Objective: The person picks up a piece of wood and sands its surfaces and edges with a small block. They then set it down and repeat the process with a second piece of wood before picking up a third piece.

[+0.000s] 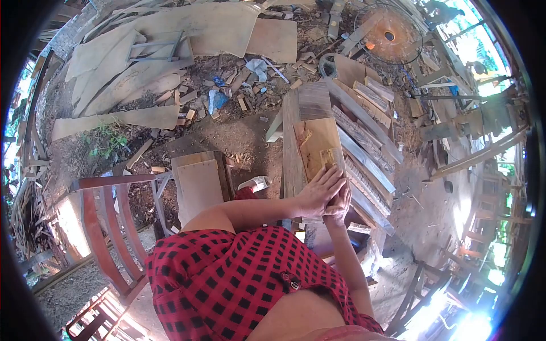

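A pale yellowish-brown board (pixel 314 138) lies on the wooden bench top (pixel 292 156), with a dark chip or curl of wood near its far end. On the board sits a small wooden block (pixel 329 157), only its front part showing. My left hand (pixel 320 190) presses over the block from the left, its fingers laid close together. Beside it, my right hand (pixel 339 203) is closed around the block's near end, partly under the left fingers. Whatever else the hands cover is hidden.
Stacked wood strips (pixel 364 148) lie right of the board. A wooden chair (pixel 114 227) and a box-like wooden piece (pixel 199 187) stand left. Plywood sheets (pixel 199 28), offcuts and plastic scraps litter the ground ahead. A round orange fan-like object (pixel 392 34) is at far right.
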{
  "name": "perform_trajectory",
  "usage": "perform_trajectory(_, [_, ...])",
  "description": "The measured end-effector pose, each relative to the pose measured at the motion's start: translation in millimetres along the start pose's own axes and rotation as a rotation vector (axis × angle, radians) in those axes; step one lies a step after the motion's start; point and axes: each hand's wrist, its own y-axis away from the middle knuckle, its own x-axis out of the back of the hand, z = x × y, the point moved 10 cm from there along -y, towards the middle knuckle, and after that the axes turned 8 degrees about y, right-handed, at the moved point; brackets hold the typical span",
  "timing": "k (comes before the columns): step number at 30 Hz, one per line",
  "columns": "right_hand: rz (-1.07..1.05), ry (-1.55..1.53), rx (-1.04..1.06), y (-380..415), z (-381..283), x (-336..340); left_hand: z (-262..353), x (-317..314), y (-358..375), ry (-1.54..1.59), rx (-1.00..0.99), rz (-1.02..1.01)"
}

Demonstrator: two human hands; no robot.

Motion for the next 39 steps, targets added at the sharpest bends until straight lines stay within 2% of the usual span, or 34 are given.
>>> perform_trajectory(4, [-0.072, -0.047, -0.04, -16, 4, -22, -16, 13, -6, -0.006, 0.013, 0.011])
perform_trajectory(9, [-0.086, -0.114, -0.046, -112, -15, -54, -77, 82, -45, -0.154, 0.092, 0.172])
perform_trajectory(11, [-0.127, 0.002, -0.005, -146, -24, -69, -101, 103, -58, -0.145, 0.091, 0.217])
perform_trajectory(13, [-0.115, -0.019, 0.003, -159, -22, -80, -111, 112, -62, -0.135, 0.09, 0.262])
perform_trajectory(16, [-0.124, -0.018, 0.011, -152, -17, -84, -105, 111, -60, -0.09, 0.048, 0.284])
perform_trajectory(18, [-0.14, 0.0, 0.012, -134, -14, -81, -95, 96, -50, -0.162, 0.1, 0.254])
perform_trajectory(22, [-0.019, -0.103, 0.083, -62, -21, -31, -49, 52, -15, -0.307, 0.053, 0.149])
perform_trajectory(24, [-0.04, -0.099, 0.032, -22, -23, -18, -20, 29, 7, -0.133, 0.004, -0.006])
perform_trajectory(27, [-0.072, -0.078, -0.03, 5, -24, -11, -1, 21, 30, 0.003, -0.071, 0.107])
perform_trajectory(28, [-0.081, -0.061, -0.036, 7, -24, -11, -4, 20, 30, 0.017, -0.048, 0.091])
perform_trajectory(33, [-0.09, -0.152, 0.01, -41, -30, -33, -37, 45, 2, -0.082, 0.004, 0.03])
perform_trajectory(35, [-0.116, -0.103, 0.028, -81, -35, -50, -61, 79, -14, -0.138, 0.042, 0.209])
perform_trajectory(39, [-0.165, -0.049, 0.013, -133, -31, -86, -96, 112, -39, -0.146, 0.042, 0.308])
